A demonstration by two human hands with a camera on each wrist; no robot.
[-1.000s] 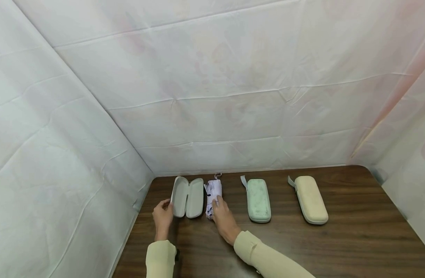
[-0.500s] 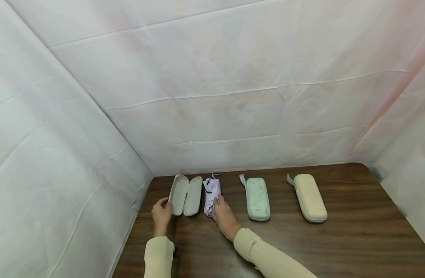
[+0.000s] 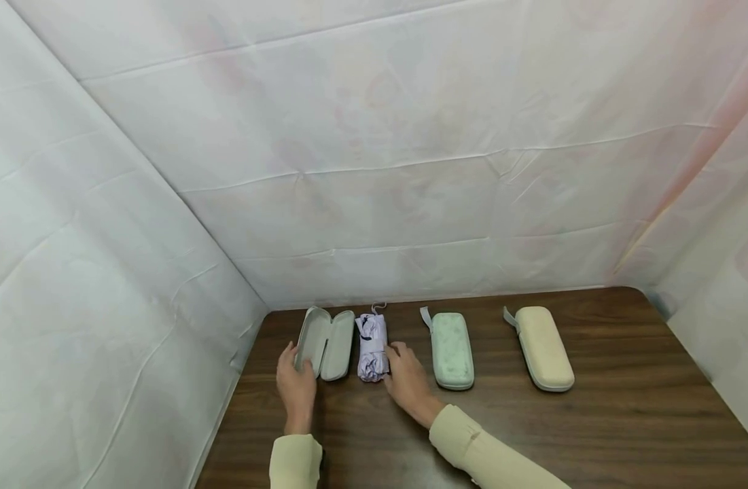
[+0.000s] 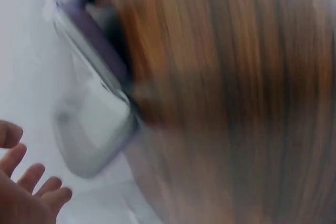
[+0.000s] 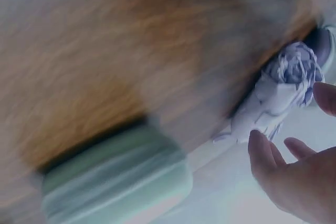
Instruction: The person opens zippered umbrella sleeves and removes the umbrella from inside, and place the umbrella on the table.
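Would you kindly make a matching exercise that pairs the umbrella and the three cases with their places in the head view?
1. umbrella
2. cream case
3. open case
4. green case

A. left end of the row
B. third from the left
C. right end of the row
D. second from the left

Pairs: 1-D, 2-C, 3-A, 4-B

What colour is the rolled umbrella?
The umbrella is pale lilac, clearest in the head view.

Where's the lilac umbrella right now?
In the head view, the lilac umbrella lies on the table below centre, just right of the open grey case, with the right hand at its lower right edge.
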